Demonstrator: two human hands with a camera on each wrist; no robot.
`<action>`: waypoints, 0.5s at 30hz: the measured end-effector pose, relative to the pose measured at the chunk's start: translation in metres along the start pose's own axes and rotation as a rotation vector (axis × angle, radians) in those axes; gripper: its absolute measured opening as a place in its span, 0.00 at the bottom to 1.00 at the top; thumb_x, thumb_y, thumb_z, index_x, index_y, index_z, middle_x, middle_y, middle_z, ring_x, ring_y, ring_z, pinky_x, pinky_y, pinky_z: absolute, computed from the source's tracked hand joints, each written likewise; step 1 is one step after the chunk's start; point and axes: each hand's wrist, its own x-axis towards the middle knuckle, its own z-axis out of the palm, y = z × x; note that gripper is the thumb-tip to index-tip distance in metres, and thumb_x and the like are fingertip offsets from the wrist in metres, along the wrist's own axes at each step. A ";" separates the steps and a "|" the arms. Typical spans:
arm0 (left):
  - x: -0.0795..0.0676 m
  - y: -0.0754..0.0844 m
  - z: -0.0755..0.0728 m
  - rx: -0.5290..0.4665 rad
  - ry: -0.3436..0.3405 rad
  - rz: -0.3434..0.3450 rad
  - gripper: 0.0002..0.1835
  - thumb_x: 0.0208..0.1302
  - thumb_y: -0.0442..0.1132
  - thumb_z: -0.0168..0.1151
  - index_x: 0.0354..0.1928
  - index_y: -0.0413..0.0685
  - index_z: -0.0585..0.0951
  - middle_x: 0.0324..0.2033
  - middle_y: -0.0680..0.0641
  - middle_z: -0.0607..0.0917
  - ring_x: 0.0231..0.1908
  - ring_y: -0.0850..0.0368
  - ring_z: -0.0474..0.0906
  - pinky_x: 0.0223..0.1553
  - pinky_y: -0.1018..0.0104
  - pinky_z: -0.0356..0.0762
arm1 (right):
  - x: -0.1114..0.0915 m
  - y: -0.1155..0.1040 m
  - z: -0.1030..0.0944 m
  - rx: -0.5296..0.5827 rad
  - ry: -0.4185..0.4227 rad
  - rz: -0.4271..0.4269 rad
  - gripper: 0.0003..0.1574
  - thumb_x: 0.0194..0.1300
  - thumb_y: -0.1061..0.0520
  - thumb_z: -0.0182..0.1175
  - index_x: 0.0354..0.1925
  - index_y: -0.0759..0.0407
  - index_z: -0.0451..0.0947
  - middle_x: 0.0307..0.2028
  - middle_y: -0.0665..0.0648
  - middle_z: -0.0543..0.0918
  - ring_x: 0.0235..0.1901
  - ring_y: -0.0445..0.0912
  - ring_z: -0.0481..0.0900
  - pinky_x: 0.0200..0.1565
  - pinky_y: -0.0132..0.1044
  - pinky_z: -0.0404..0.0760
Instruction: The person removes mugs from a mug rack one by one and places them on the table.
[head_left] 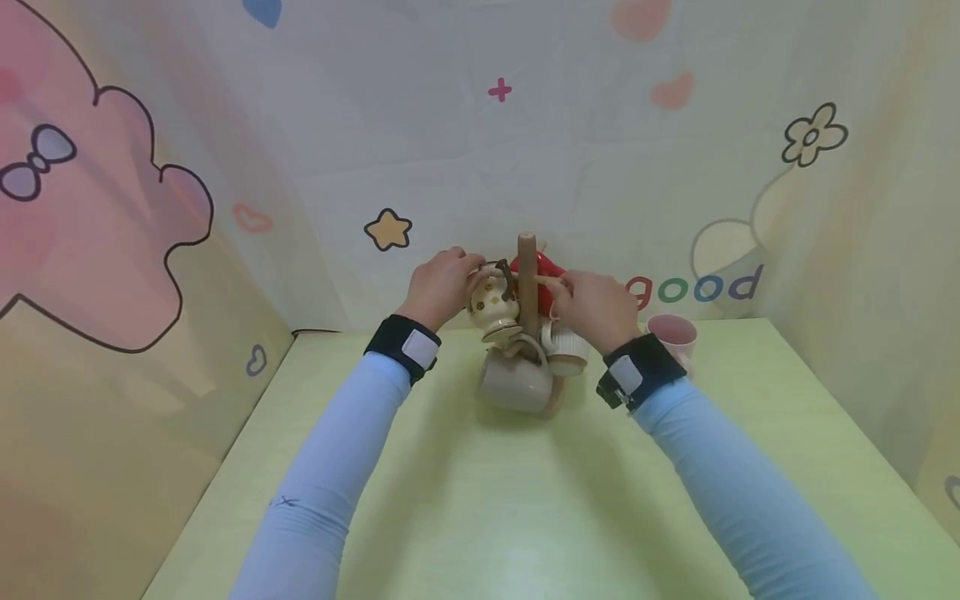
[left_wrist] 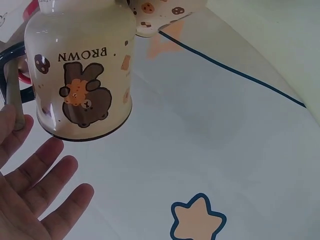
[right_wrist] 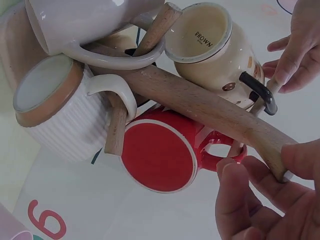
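Observation:
A wooden mug tree point(head_left: 527, 292) stands between the two hands with several mugs on its pegs. My left hand point(head_left: 442, 287) pinches the tip of one peg point(left_wrist: 14, 95) between thumb and index finger, the other fingers spread. On that peg hangs a cream mug point(left_wrist: 80, 75) with a brown bear print and a dark handle. Opposite, my right hand point(right_wrist: 280, 200) pinches another wooden peg point(right_wrist: 272, 155) near the top of the post. A red mug point(right_wrist: 160, 157) hangs close by that hand, its handle round a peg partly hidden behind the post.
Lower on the tree hang a white ribbed mug point(right_wrist: 65, 107) and a pale grey mug point(head_left: 516, 382). A pink cup point(head_left: 672, 331) stands on the pale green table point(head_left: 487, 517), beside the right wrist. A printed cloth point(head_left: 420, 108) rises behind the tree.

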 end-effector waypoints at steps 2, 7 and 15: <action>-0.001 0.001 -0.001 0.003 0.001 -0.003 0.19 0.75 0.49 0.54 0.60 0.49 0.80 0.47 0.44 0.81 0.46 0.49 0.78 0.44 0.56 0.81 | 0.001 0.001 0.000 0.003 0.005 -0.004 0.22 0.76 0.46 0.48 0.31 0.58 0.75 0.19 0.56 0.70 0.18 0.50 0.68 0.18 0.36 0.61; -0.003 0.002 -0.003 0.016 0.010 0.001 0.18 0.75 0.49 0.54 0.58 0.48 0.81 0.47 0.44 0.81 0.46 0.50 0.78 0.43 0.58 0.80 | 0.003 0.002 0.001 0.003 0.027 -0.009 0.22 0.76 0.45 0.47 0.38 0.59 0.79 0.18 0.55 0.69 0.17 0.49 0.66 0.17 0.36 0.60; -0.008 0.004 -0.004 0.012 0.005 0.004 0.19 0.75 0.49 0.55 0.58 0.47 0.81 0.47 0.44 0.80 0.47 0.50 0.77 0.44 0.59 0.80 | 0.008 0.003 0.001 0.042 0.053 0.034 0.27 0.75 0.44 0.51 0.61 0.61 0.74 0.26 0.60 0.79 0.22 0.54 0.73 0.19 0.37 0.64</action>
